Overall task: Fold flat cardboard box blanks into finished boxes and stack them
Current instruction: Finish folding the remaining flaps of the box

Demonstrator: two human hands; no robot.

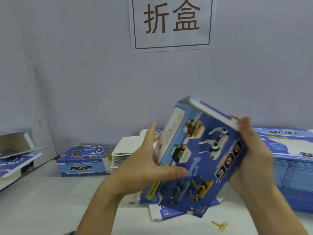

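A blue "DOG" box, printed with robot dogs, is held tilted above the table in both hands. My left hand grips its left side, thumb across the printed face. My right hand clasps its right edge, fingers up near the white top flap. The box's lower flaps hang open just above the table. One folded blue box stands at the back left with its right end flap open. A tall stack of flat blue blanks lies at the right.
A pile of white inserts sits behind my left hand. A partly folded box lies at the far left edge. Yellow rubber bands rest on the white table near the front. A sign hangs on the wall.
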